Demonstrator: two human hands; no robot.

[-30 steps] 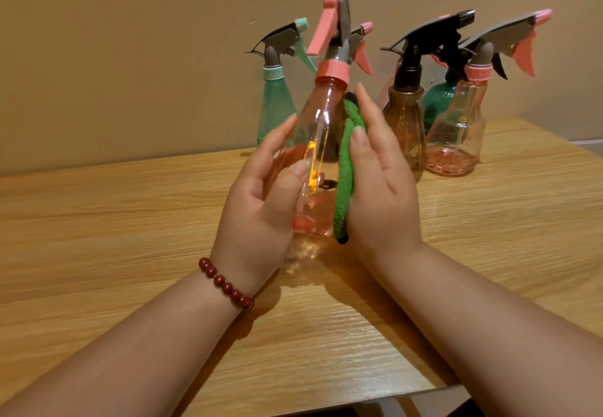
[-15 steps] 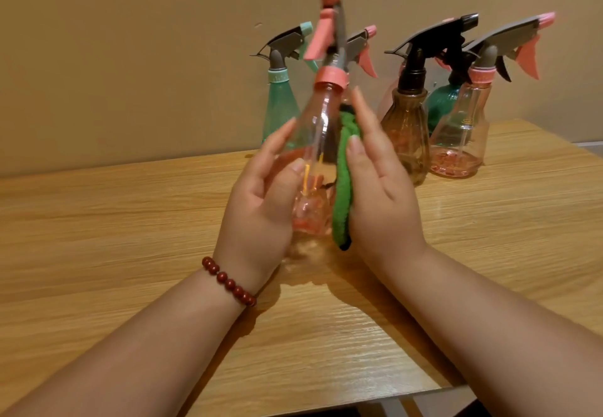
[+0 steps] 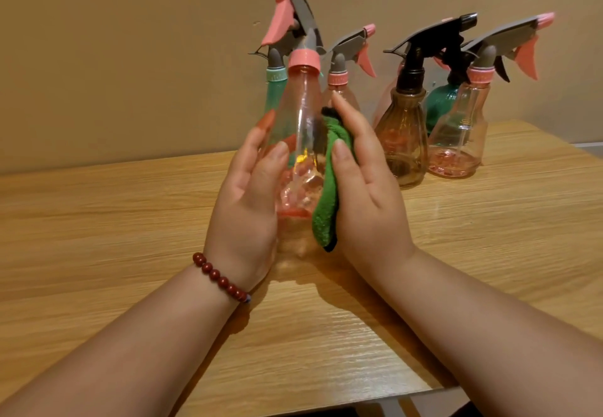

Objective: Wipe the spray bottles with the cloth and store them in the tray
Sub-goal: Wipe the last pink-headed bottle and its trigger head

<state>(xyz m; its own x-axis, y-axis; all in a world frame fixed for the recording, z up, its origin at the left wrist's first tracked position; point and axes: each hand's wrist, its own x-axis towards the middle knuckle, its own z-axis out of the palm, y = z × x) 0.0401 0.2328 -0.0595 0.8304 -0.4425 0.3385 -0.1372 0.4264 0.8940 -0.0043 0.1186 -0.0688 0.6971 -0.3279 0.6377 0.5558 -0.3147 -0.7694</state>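
Note:
A clear pink spray bottle (image 3: 301, 116) with a pink collar and trigger is held upright, leaning a little left, between both hands above the wooden table (image 3: 98, 227). My left hand (image 3: 248, 201) grips its lower body, thumb in front and fingers behind. My right hand (image 3: 362, 185) presses a folded green cloth (image 3: 328, 198) flat against the bottle's right side, fingers straight. No tray is in view.
Several more spray bottles stand at the back by the wall: a teal one (image 3: 274, 90), a pink-collared one (image 3: 341, 74), an amber one with a black head (image 3: 404, 136), a dark green one (image 3: 440, 103) and a clear pink one (image 3: 460, 142). The table's front edge (image 3: 326, 403) is near.
The held bottle's spray head has swung to the left, and the bottle has turned in my left hand. My right hand keeps the cloth pressed on its side.

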